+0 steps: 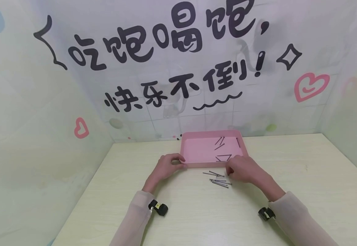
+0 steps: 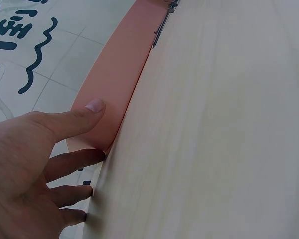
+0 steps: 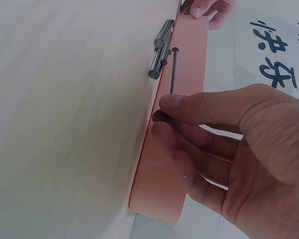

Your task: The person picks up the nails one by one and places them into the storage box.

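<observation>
My left hand (image 1: 166,166) holds the near left corner of a shallow pink tray (image 1: 209,165), its thumb (image 2: 92,114) against the front wall and its other fingers round the side. Just in front of the tray's right part, my right hand (image 1: 243,168) pinches a nail (image 3: 174,72) between thumb and fingertips, the headed end sticking out. Beside that hand, a small pile of nails (image 1: 219,182) lies on the table close to the front wall. Several more nails (image 1: 219,147) lie scattered inside the tray, mostly in its right half.
The pale wood-grain table (image 1: 197,215) meets a printed wall hanging (image 1: 154,85) just behind the tray. More hanging sheets (image 1: 43,153) close off the left and right sides. A small black device (image 1: 158,207) is strapped at each sleeve cuff.
</observation>
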Tool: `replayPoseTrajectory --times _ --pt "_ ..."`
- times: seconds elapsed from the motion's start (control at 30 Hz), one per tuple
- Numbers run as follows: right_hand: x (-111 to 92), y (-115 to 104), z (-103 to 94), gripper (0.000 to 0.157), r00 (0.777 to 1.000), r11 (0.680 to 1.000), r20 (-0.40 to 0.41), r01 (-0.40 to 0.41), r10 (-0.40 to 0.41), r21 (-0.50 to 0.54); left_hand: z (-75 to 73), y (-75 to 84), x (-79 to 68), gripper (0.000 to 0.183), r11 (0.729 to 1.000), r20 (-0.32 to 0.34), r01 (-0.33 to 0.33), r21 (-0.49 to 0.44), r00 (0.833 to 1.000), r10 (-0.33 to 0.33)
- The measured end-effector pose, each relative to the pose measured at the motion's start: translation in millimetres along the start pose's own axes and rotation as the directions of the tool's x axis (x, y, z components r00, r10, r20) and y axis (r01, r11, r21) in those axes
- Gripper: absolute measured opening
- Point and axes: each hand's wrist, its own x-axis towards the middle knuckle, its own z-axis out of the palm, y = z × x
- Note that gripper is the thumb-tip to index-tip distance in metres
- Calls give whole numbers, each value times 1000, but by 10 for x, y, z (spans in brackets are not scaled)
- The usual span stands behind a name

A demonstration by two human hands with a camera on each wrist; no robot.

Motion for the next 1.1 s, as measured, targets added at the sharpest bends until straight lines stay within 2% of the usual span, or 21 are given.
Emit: replayPoseTrajectory --times 0.2,0.53,0.87,1.1 --pt "0 -21 -35 23 999 1000 -34 9 -9 -16 -1 2 -6 17 1000 3 3 -6 1000 -3" --pt "24 -32 -87 13 995 999 -95 -38 37 -13 -5 2 -6 16 1000 5 6 -8 1000 -6" --pt "35 -29 -89 5 971 999 -236 -29 21 -31 -11 18 1 16 1000 15 20 -13 1000 -20" --pt "34 -12 -98 5 961 998 -273 -53 47 -18 -8 7 -3 17 1000 15 18 -12 1000 -17"
